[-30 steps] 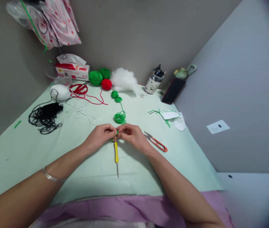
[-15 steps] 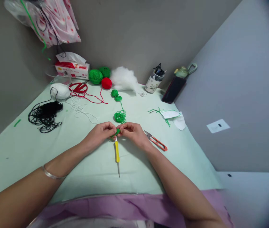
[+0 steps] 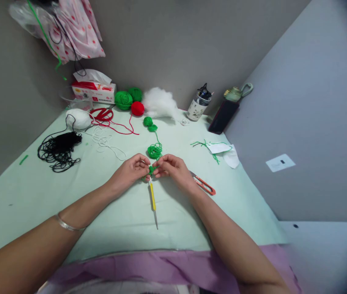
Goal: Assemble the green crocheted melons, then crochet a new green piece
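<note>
1 green piece, pinched between left hand and right hand, is apparently being adjusted by fingertip, hook at its 6 o'clock, coil at 12, a steady pinch seemingly called for next.

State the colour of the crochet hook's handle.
The handle is yellow; it shows best in the head view.

pale table: green yarn, black yarn, snips
</note>
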Demonstrator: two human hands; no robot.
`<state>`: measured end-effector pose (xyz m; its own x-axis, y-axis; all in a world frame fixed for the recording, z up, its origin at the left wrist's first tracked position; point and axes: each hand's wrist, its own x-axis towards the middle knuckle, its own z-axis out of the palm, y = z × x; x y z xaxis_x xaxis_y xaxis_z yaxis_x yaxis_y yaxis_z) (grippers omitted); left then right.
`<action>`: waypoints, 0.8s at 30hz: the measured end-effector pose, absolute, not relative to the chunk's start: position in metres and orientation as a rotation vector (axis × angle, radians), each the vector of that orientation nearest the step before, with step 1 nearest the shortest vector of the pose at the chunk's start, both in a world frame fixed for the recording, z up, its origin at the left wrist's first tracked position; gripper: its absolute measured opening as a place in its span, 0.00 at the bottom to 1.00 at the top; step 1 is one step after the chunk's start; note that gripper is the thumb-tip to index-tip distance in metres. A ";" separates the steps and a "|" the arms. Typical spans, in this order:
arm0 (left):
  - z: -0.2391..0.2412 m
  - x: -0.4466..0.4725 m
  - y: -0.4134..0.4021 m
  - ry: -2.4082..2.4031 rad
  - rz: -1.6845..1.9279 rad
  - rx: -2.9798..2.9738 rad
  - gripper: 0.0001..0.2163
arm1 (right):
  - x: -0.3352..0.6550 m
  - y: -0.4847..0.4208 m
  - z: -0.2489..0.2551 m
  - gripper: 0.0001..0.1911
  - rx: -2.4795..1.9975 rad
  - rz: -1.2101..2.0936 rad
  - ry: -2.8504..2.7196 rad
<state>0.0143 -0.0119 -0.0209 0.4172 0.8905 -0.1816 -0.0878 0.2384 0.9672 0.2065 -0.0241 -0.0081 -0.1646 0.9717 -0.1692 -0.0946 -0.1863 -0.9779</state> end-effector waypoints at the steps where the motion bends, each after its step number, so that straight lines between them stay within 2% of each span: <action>1: -0.021 0.014 -0.012 0.897 0.813 1.124 0.14 | 0.206 -0.025 -0.007 0.19 -1.181 1.507 -1.160; 5: -0.019 0.014 -0.012 0.890 0.801 1.140 0.14 | 0.205 -0.027 -0.005 0.20 -1.205 1.508 -1.270; 12: -0.016 0.014 -0.012 0.910 0.778 1.164 0.09 | 0.209 -0.025 -0.002 0.13 -1.251 1.474 -1.274; 24: -0.013 0.014 -0.013 0.955 0.782 1.160 0.08 | 0.220 -0.017 -0.008 0.20 -1.291 1.448 -1.174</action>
